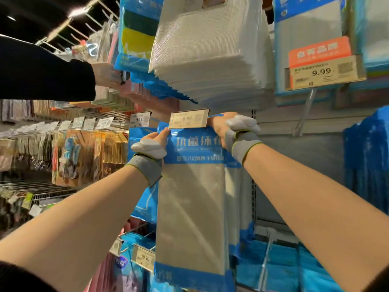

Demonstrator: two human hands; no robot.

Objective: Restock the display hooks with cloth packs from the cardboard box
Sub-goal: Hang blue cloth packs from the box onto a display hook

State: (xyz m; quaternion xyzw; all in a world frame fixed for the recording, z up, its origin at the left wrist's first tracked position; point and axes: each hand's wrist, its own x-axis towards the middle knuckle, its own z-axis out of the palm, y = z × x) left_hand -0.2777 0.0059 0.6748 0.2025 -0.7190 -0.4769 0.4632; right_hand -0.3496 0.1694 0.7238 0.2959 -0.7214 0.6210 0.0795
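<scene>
One cloth pack [189,197], judged light, floppy and slick-wrapped, was pinched at its likely stiffer blue header's upper corners by left hand [149,145] and right hand [236,131].

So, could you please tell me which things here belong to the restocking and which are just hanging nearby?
Job: cloth pack, gripped at its top edge by left hand and right hand; 9.99 price tag just above it.
Just nearby: white cloth stack; orange label; another person's sleeve; 19.90 tag.

Three hands [153,142] [234,130] [105,74], one held cloth pack [189,197]
</scene>
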